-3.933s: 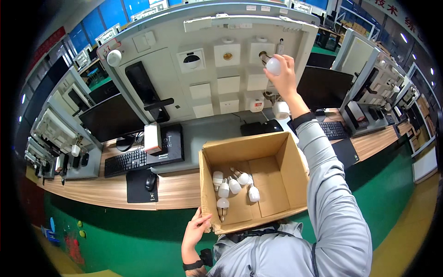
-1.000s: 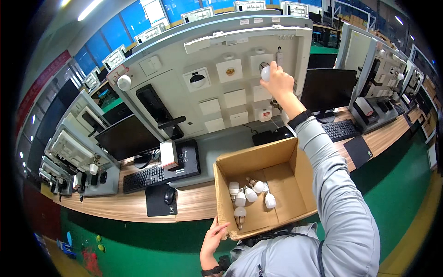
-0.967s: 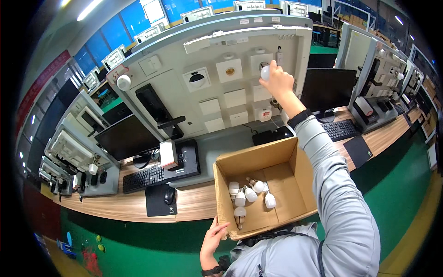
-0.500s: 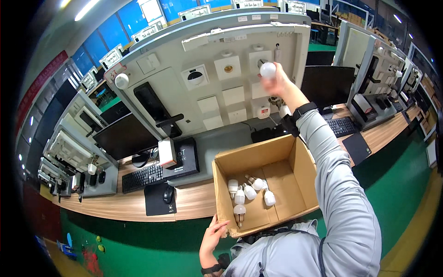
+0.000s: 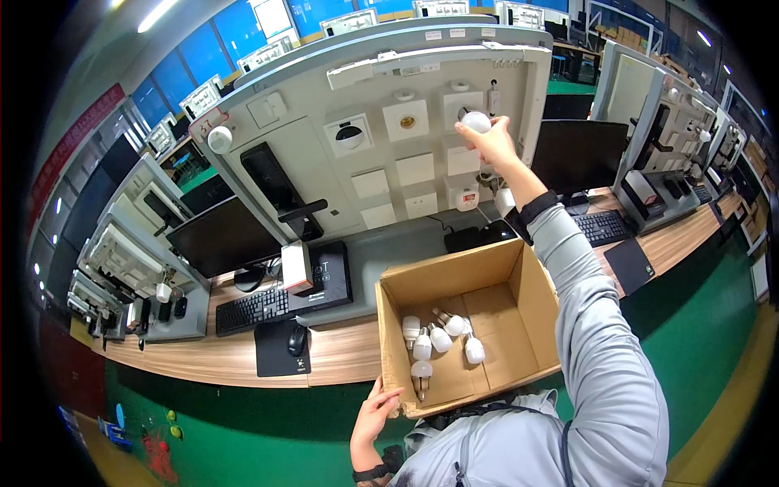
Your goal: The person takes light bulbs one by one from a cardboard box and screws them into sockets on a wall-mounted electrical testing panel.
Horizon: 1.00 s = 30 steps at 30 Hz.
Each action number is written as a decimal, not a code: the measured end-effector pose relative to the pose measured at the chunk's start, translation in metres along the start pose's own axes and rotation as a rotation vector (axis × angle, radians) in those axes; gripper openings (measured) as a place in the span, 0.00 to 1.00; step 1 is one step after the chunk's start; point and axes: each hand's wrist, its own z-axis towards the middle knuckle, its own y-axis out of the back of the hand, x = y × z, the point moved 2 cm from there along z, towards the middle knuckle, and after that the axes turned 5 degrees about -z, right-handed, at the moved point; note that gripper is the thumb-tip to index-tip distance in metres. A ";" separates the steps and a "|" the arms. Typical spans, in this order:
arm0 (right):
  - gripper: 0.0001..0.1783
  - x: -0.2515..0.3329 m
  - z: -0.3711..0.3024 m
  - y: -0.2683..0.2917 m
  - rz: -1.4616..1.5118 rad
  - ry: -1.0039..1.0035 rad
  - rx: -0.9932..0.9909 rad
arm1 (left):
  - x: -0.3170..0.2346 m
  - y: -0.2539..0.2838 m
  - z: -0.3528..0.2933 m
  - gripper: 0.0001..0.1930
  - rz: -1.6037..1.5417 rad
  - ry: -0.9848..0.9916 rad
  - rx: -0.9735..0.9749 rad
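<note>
My right hand (image 5: pixel 493 146) is raised to the upright white panel (image 5: pixel 324 213), with thumb and fingers closed around a white light bulb (image 5: pixel 475 122). The bulb's base points up and left toward the square white fitting in the panel's upper right; whether it sits in a socket there is hidden. To its left is an uncovered lamp socket (image 5: pixel 407 122) on another square plate. Low down, my left hand (image 5: pixel 373 415) grips the near left corner of an open cardboard box (image 5: pixel 450 274). Several white bulbs (image 5: pixel 441 339) lie loose inside, mostly on its left side.
Left of the box, the wooden desk (image 5: pixel 345 357) holds a mouse (image 5: pixel 297 339), a keyboard (image 5: pixel 251 311), a black box (image 5: pixel 329 280) and a small white box (image 5: pixel 296 266). Monitors (image 5: pixel 578 158) flank the panel. A black door handle lock (image 5: pixel 280 191) juts from the panel.
My right hand has shifted its fingers on the bulb, the thumb and fingers now spread to either side of it. The left hand and box have stayed nearly in place.
</note>
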 end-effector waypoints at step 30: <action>0.43 -0.020 0.016 -0.002 -0.462 0.114 -0.280 | -0.001 -0.002 -0.001 0.15 0.008 0.005 -0.009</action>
